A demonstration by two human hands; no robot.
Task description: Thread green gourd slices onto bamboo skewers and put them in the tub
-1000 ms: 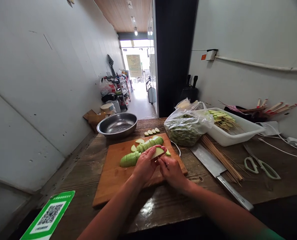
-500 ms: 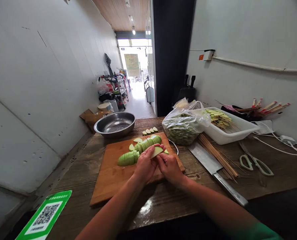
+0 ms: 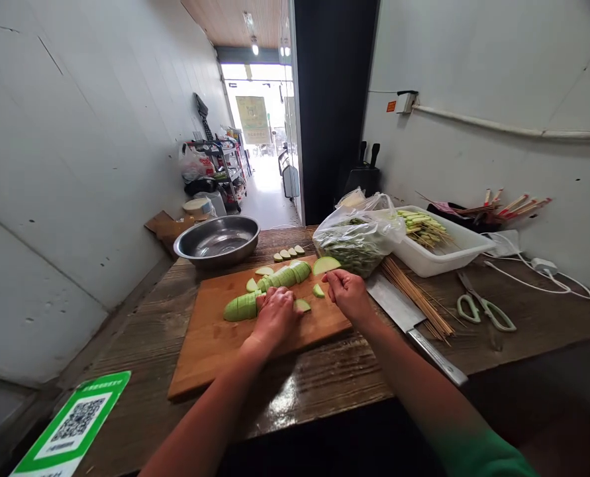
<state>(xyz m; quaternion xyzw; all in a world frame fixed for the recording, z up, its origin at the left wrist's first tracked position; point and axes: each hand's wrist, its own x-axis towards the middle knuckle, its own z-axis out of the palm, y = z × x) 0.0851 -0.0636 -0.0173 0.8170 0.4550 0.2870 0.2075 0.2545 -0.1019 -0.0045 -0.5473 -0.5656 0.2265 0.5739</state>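
Fingers of my left hand (image 3: 277, 313) rest on the near row of sliced zucchini (image 3: 240, 307), the thumb apart from them; no slice shows lifted in it. My right hand (image 3: 347, 291) is closed in a pinch above the right side of the wooden cutting board (image 3: 202, 351). From its fingertips a half-round zucchini slice (image 3: 326, 265) sticks out, apparently on a thin skewer that I cannot make out now. Behind lies another cut row of zucchini (image 3: 287, 274). Loose slices (image 3: 318, 291) lie on the board near both hands.
To the right lie a cleaver (image 3: 398, 305), bamboo skewers (image 3: 418, 298) and scissors (image 3: 483, 308). A plastic bag of greens (image 3: 351, 242) and a white tub (image 3: 436, 265) holding skewered pieces stand behind. A metal basin (image 3: 218, 242) sits back left, beside several zucchini slices (image 3: 289, 253).
My hands have come apart. The left has let go of the slice and dropped to the cut row; the right has moved aside with the slice. The view has shifted slightly right.
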